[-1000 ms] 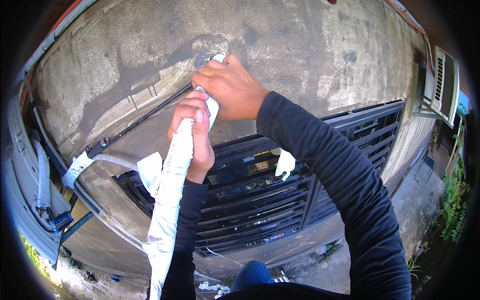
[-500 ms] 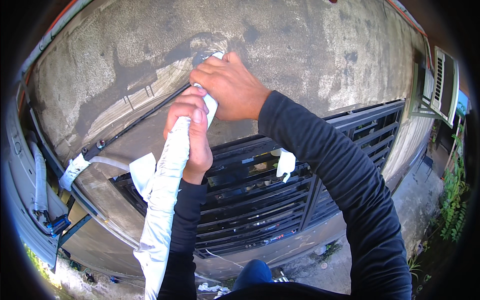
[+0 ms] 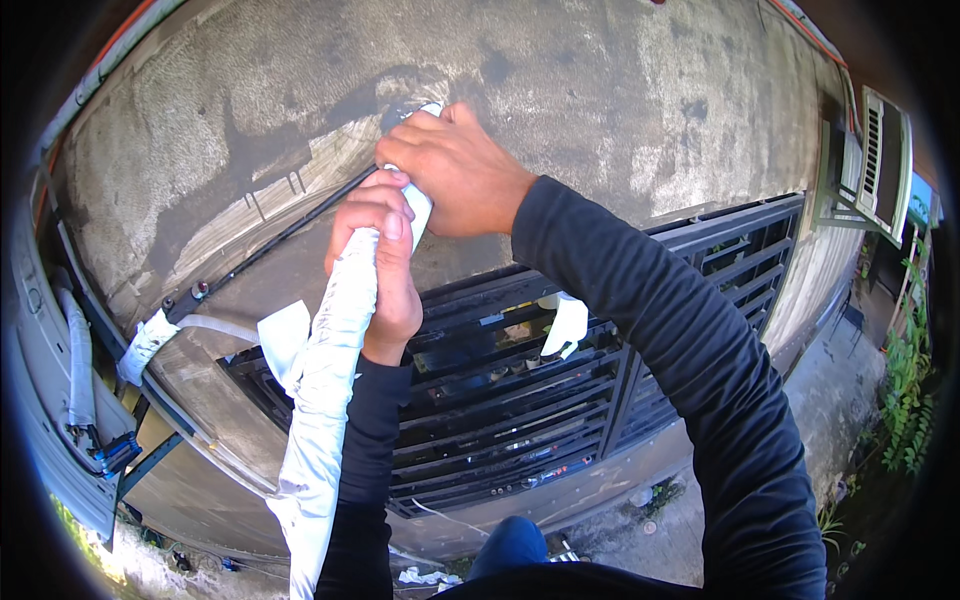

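Both my hands grip a long white-wrapped pipe bundle (image 3: 325,380) that rises from the bottom of the view to a dark patch in the stained wall. My right hand (image 3: 450,165) is closed over its upper part, knuckles up, just below that patch. My left hand (image 3: 385,265) is wrapped round it directly below, thumb upward and touching my right hand. A black cable (image 3: 275,245) runs from there down-left to fittings above a short white-wrapped end (image 3: 150,345). A loose white strip (image 3: 283,340) hangs beside the bundle; another white piece (image 3: 565,325) hangs right of my left hand.
The concrete wall (image 3: 630,90) has a dark metal grille (image 3: 520,400) below my hands. A grey outdoor unit (image 3: 45,370) is at far left, a louvred fixture (image 3: 878,160) at upper right. Plants (image 3: 905,390) grow at right; paving (image 3: 655,540) lies far below, behind my blue-clad knee.
My hands and the wrapped bundle have shifted slightly up and to the left, both still gripping it. The loose white strip beside the bundle has swung a little to the left.
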Demonstrator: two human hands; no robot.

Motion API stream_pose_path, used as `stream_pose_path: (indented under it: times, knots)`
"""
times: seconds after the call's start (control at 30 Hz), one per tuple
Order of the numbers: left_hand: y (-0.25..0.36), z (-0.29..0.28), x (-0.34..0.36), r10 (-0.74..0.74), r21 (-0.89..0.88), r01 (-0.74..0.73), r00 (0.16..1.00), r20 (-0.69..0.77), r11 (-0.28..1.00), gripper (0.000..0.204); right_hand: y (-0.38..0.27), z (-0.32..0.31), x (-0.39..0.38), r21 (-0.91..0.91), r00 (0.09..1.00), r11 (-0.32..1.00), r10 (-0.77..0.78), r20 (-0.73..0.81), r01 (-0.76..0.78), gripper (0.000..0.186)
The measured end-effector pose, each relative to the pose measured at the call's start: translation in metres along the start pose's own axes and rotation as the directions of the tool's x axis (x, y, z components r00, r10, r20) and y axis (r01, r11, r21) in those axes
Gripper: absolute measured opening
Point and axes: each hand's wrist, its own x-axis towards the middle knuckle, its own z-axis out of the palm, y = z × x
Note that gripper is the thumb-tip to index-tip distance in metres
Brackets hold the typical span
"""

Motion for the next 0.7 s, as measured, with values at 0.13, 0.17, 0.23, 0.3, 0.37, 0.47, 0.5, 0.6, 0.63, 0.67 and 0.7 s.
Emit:
stream_pose_path:
  times: [0.13, 0.17, 0.23, 0.3, 0.37, 0.47, 0.5, 0.6, 0.63, 0.67, 0.7]
  knots:
    - [-0.0004, -0.0006, -0.0002, 0.007, 0.000, -0.007, 1.000, 0.008, 1.000, 0.012, 0.0002, 0.0022, -0.0002, -0.004, 1.000, 1.000, -0.007, -0.015, 0.007, 0.033]
    - [-0.0006, -0.0005, 0.0000, 0.020, 0.007, -0.020, 1.000, -0.008, 1.000, 0.011, 0.0001, 0.0024, -0.0003, -0.002, 1.000, 1.000, -0.003, -0.009, 0.003, 0.033]
    - [-0.0008, -0.0002, 0.0001, 0.020, 0.003, -0.020, 1.000, -0.008, 1.000, 0.010, -0.0002, 0.0024, -0.0003, 0.000, 1.000, 1.000, 0.005, 0.002, -0.005, 0.033]
    - [-0.0008, 0.0000, 0.0002, 0.018, 0.003, -0.018, 1.000, -0.011, 1.000, 0.009, -0.0005, 0.0018, -0.0001, 0.003, 1.000, 1.000, 0.014, 0.017, -0.014, 0.033]
    - [-0.0008, 0.0002, 0.0002, 0.017, -0.001, -0.017, 1.000, -0.015, 1.000, 0.009, -0.0009, 0.0014, 0.0005, 0.009, 0.999, 1.000, 0.026, 0.026, -0.026, 0.033]
    - [-0.0017, 0.0005, 0.0002, 0.021, -0.012, -0.022, 1.000, -0.022, 1.000, 0.010, -0.0013, 0.0016, 0.0013, 0.017, 0.999, 0.999, 0.039, 0.034, -0.039, 0.034]
    - [-0.0021, 0.0005, 0.0000, 0.024, -0.008, -0.024, 1.000, -0.020, 1.000, 0.009, -0.0010, 0.0019, 0.0011, 0.015, 0.999, 0.999, 0.038, 0.037, -0.039, 0.034]
    - [-0.0028, 0.0013, -0.0010, 0.019, -0.037, -0.020, 1.000, -0.018, 0.999, 0.009, 0.0014, 0.0033, -0.0009, 0.012, 0.999, 0.999, 0.030, 0.031, -0.030, 0.035]
    - [-0.0026, 0.0026, -0.0011, 0.013, -0.055, -0.014, 1.000, -0.009, 0.998, 0.011, 0.0024, 0.0042, -0.0006, 0.026, 1.000, 1.000, 0.002, 0.011, -0.003, 0.036]
    - [-0.0012, 0.0022, -0.0005, 0.013, -0.053, -0.012, 1.000, 0.007, 0.999, 0.013, 0.0041, 0.0037, -0.0014, 0.019, 0.999, 1.000, 0.011, 0.032, -0.012, 0.037]
    - [-0.0001, 0.0042, 0.0002, 0.037, -0.049, -0.038, 0.999, -0.006, 0.998, 0.010, 0.0054, 0.0027, -0.0018, 0.034, 0.999, 0.999, -0.035, 0.012, 0.035, 0.038]
